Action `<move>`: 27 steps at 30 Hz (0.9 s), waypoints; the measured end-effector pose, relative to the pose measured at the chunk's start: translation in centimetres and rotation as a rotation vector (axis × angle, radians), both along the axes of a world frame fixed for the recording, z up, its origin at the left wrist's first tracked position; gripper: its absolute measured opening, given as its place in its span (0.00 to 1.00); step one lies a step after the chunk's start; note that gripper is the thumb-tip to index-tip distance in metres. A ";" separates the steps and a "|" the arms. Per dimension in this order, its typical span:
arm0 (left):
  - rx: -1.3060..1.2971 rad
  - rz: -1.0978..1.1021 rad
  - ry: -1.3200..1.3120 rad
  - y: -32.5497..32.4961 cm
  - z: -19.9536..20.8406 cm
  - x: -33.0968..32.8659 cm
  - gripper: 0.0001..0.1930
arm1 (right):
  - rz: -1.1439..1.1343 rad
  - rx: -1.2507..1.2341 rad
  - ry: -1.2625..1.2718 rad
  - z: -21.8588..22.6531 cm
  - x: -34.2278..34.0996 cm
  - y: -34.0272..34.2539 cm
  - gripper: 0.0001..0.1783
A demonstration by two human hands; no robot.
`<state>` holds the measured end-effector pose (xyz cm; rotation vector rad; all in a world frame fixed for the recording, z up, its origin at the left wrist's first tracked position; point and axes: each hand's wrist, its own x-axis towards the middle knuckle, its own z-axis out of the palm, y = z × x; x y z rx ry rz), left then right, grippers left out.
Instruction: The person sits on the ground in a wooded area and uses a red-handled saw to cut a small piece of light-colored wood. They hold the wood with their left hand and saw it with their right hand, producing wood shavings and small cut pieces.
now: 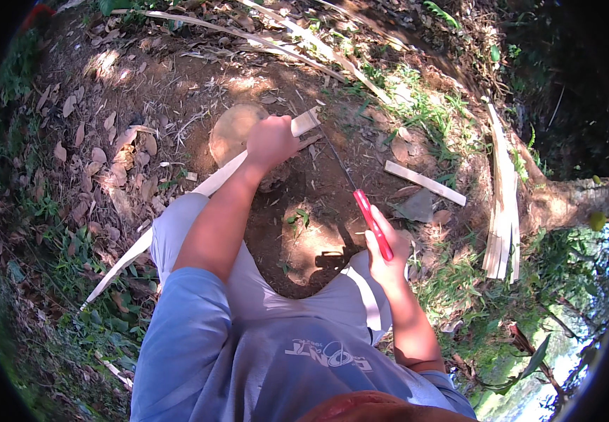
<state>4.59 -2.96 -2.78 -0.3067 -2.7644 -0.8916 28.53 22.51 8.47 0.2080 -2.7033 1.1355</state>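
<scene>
- Right hand (391, 247), nearest: closed around the red handle of a long thin-bladed tool (373, 224); blade edge too fine to make out, saw or knife uncertain.
- Left hand (274, 143): fist clenched over a pale wooden strip (222, 176), its short end poking out past the knuckles, long tail running back by the knee. Middle hidden by the hand and forearm.
- Blade passes just beside the strip's end; contact cannot be told.
- Round stump (233, 132) beneath or beside the strip; partly covered.
- Short piece (425, 183) lies apart on the soil, probably cut already.
- Farther: bundle of strips (504, 204) at right, long strips (347, 65) beyond, seemingly unworked.
- Judged partway: held strip remains long; no finished count readable.
</scene>
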 end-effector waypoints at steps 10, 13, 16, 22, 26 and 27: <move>-0.003 0.024 0.005 0.2 -0.3 0.1 0.09 | 0.026 0.074 -0.005 11.0 6.6 -1.2 0.28; -0.012 0.035 0.004 0.4 -0.2 0.1 0.10 | -0.021 0.035 -0.124 11.1 4.3 -2.9 0.27; 0.006 0.039 -0.014 0.0 0.0 0.2 0.10 | 0.008 0.042 -0.162 8.5 -1.3 -4.3 0.26; -0.026 0.034 -0.036 0.0 0.0 0.4 0.10 | 0.067 -0.127 0.070 -0.2 -16.4 -9.5 0.25; -0.026 0.007 -0.047 0.4 0.7 0.1 0.10 | 0.080 -0.156 0.137 -2.0 -21.2 -11.9 0.24; -0.022 -0.004 -0.046 0.4 0.6 0.3 0.10 | 0.107 -0.188 0.158 -2.5 -21.0 -11.6 0.25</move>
